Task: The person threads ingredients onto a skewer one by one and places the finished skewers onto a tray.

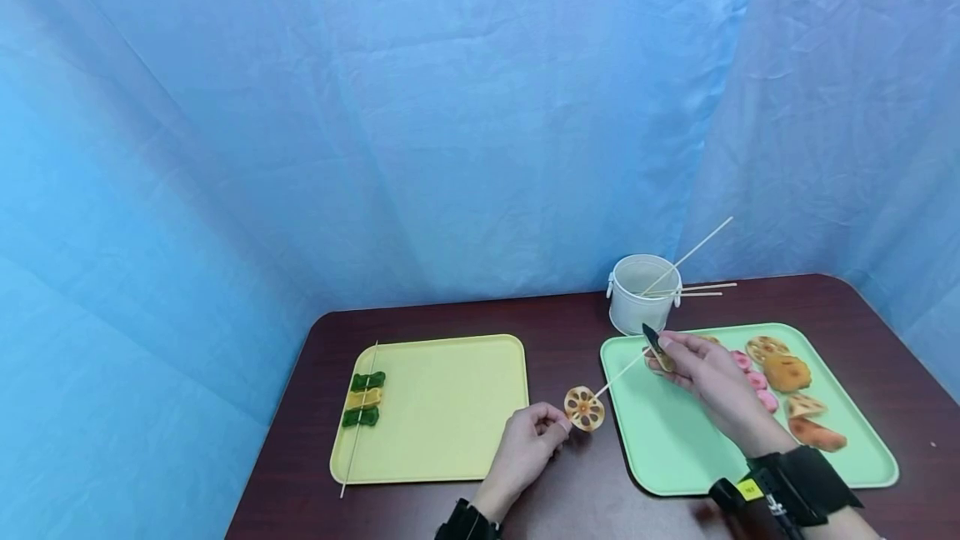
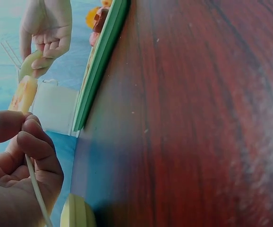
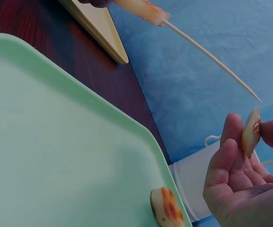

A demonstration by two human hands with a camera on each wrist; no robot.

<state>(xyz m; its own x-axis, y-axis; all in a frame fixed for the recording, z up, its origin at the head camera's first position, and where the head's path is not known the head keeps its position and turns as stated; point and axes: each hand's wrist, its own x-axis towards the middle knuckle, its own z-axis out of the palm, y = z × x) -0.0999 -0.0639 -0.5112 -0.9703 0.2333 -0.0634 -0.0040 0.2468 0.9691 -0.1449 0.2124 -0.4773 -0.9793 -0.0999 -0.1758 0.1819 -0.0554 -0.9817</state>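
Note:
My left hand (image 1: 527,448) pinches a wooden skewer (image 3: 212,57) just below a browned lotus root slice (image 1: 584,408) threaded on it. From that slice the bare pointed end slants up to the right, over the edge of the green tray (image 1: 637,448). Between thumb and fingers, my right hand (image 1: 708,382) pinches a thin pale slice (image 3: 251,133) with a browned face; its edge looks dark in the head view. In the right wrist view the skewer's tip is close to this slice, with a small gap between them. Its exact kind I cannot tell.
The green tray bears pink pieces (image 1: 756,379), another lotus root slice (image 1: 767,348) and several browned pieces (image 1: 787,373). A white bucket (image 1: 637,311) with several skewers stands behind it. At left, a yellow tray (image 1: 450,407) holds a skewer with green and yellow pieces (image 1: 363,397).

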